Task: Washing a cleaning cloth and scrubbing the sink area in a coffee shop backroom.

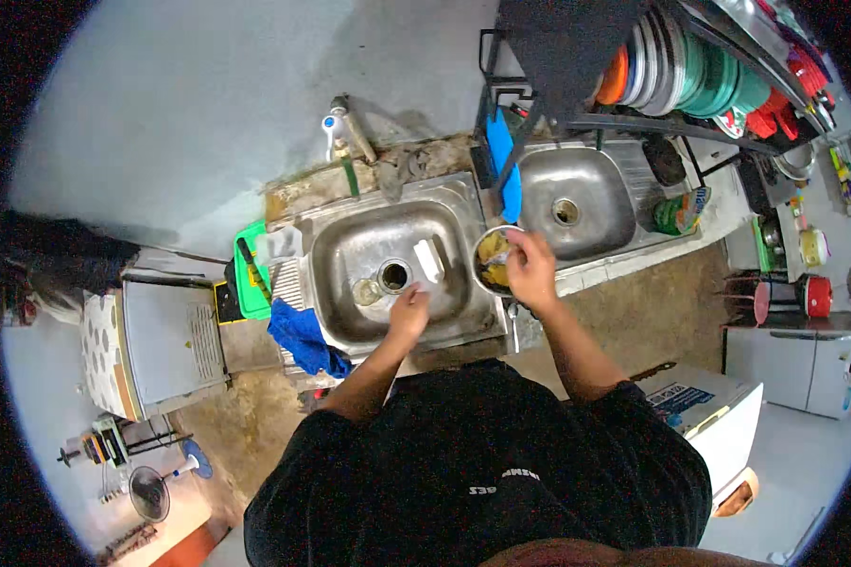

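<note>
My right hand (532,271) is over the right side of a round bowl (476,273) with yellowish contents, at the right rim of the near steel sink (337,255). Its fingertips reach over the bowl; whether they pinch something is unclear. My left hand (409,312) hovers over the lower part of that basin with its fingers curled, and whether it holds anything cannot be told. In the basin lie a white rectangular object (429,261) and a small clear round dish (366,291), beside the drain (395,276).
A blue cloth (305,339) drapes over the left drainboard, near a green tray (252,266). Behind the sink stands a faucet (337,135). A blue board (503,166) stands between this sink and a second sink (578,205), below a rack of plates (688,71).
</note>
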A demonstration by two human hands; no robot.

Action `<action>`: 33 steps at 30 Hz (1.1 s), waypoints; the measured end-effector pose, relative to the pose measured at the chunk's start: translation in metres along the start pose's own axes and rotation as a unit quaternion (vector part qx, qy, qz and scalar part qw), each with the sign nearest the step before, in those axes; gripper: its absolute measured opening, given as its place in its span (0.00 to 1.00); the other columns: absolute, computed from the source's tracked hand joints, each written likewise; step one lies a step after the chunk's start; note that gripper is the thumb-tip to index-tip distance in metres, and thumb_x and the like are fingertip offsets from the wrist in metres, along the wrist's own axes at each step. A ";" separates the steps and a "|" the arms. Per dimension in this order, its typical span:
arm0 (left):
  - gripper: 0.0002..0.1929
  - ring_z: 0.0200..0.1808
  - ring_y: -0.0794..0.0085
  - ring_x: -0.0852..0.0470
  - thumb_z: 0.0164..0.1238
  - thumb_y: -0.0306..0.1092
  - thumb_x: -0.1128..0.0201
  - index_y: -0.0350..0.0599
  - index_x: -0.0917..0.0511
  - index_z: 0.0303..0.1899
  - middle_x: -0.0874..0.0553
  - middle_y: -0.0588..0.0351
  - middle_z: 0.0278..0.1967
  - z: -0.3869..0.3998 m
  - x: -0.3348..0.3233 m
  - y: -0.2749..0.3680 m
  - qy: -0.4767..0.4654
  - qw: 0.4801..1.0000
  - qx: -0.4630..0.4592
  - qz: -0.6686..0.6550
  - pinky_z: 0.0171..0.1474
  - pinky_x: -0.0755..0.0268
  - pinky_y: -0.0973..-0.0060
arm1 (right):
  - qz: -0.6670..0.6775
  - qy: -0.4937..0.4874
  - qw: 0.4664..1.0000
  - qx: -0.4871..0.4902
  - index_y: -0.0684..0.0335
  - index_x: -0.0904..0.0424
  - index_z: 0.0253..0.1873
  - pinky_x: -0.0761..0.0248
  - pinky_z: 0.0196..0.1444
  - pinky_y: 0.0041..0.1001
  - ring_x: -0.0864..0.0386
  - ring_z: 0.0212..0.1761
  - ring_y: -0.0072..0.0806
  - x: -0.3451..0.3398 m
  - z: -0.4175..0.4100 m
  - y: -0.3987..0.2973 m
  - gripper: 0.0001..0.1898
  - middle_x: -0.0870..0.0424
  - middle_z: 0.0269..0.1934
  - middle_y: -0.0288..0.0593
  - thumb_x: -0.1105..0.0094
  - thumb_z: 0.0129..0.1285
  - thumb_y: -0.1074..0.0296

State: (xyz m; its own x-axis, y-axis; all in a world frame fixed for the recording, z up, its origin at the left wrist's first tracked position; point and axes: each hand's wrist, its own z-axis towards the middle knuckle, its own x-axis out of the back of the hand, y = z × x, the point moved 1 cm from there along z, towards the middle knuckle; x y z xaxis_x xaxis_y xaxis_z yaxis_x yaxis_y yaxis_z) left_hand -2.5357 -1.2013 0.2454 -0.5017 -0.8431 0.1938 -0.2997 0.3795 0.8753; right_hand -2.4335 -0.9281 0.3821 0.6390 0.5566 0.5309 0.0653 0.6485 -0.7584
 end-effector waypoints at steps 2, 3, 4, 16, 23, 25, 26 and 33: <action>0.23 0.55 0.47 0.14 0.72 0.38 0.32 0.40 0.18 0.64 0.14 0.40 0.57 -0.014 0.049 -0.011 0.137 0.959 -0.128 0.212 0.60 0.22 0.56 | 0.090 -0.089 0.992 0.002 0.62 0.13 0.54 0.20 0.53 0.39 0.14 0.49 0.48 -0.030 -0.014 -0.019 0.14 0.13 0.48 0.52 0.35 0.64 0.77; 0.22 0.59 0.43 0.16 0.71 0.38 0.32 0.39 0.17 0.62 0.14 0.37 0.58 -0.022 0.074 -0.013 0.203 0.914 -0.211 0.281 0.66 0.25 0.53 | 0.094 -0.159 0.982 -0.039 0.61 0.13 0.53 0.20 0.55 0.40 0.14 0.52 0.49 -0.046 -0.020 -0.025 0.13 0.13 0.49 0.51 0.34 0.64 0.74; 0.24 0.62 0.42 0.18 0.67 0.38 0.31 0.40 0.17 0.62 0.15 0.37 0.59 -0.026 0.097 -0.015 0.244 0.886 -0.211 0.334 0.68 0.28 0.50 | 0.082 -0.190 0.978 -0.006 0.62 0.13 0.54 0.20 0.56 0.41 0.14 0.53 0.50 -0.063 -0.019 -0.029 0.13 0.13 0.50 0.51 0.34 0.64 0.73; 0.30 0.75 0.39 0.30 0.75 0.58 0.38 0.37 0.17 0.59 0.19 0.37 0.65 -0.041 0.143 -0.083 -0.042 0.811 -0.208 0.546 0.82 0.47 0.41 | -0.330 -0.180 0.925 -0.065 0.55 0.38 0.84 0.54 0.87 0.51 0.52 0.87 0.58 -0.310 0.153 0.010 0.37 0.47 0.86 0.54 0.41 0.75 0.47; 0.33 0.77 0.42 0.35 0.75 0.61 0.44 0.40 0.18 0.63 0.23 0.39 0.70 -0.042 0.147 -0.073 -0.039 0.829 -0.189 0.524 0.82 0.52 0.42 | -0.338 -0.219 0.914 0.052 0.60 0.21 0.67 0.35 0.77 0.44 0.34 0.80 0.50 -0.304 0.163 0.054 0.21 0.28 0.76 0.50 0.51 0.78 0.59; 0.32 0.77 0.42 0.35 0.75 0.61 0.44 0.40 0.18 0.63 0.23 0.39 0.70 -0.043 0.146 -0.068 -0.045 0.834 -0.167 0.524 0.82 0.53 0.42 | -0.339 -0.208 0.915 0.072 0.62 0.15 0.60 0.26 0.72 0.44 0.28 0.76 0.47 -0.293 0.165 0.058 0.18 0.20 0.70 0.48 0.48 0.75 0.63; 0.32 0.78 0.42 0.35 0.75 0.61 0.44 0.40 0.17 0.63 0.23 0.39 0.70 -0.042 0.146 -0.067 -0.057 0.838 -0.140 0.525 0.82 0.53 0.42 | -0.355 -0.218 0.908 0.031 0.62 0.14 0.58 0.25 0.70 0.43 0.25 0.74 0.46 -0.289 0.166 0.059 0.16 0.19 0.68 0.48 0.47 0.74 0.64; 0.29 0.74 0.37 0.31 0.77 0.60 0.46 0.45 0.14 0.57 0.21 0.37 0.68 -0.038 0.147 -0.068 -0.076 0.823 -0.148 0.543 0.78 0.47 0.38 | -0.400 -0.308 0.836 -0.215 0.62 0.12 0.56 0.19 0.63 0.46 0.13 0.57 0.54 -0.273 0.159 0.026 0.17 0.10 0.51 0.55 0.37 0.71 0.59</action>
State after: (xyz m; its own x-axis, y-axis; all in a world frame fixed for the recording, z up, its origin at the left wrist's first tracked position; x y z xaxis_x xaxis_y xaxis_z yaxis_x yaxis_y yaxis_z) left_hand -2.5586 -1.3652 0.2314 -0.4465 -0.0025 0.8948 0.5916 0.7495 0.2972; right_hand -2.7279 -0.9808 0.2778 -0.2477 0.2820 0.9269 0.6372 0.7681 -0.0634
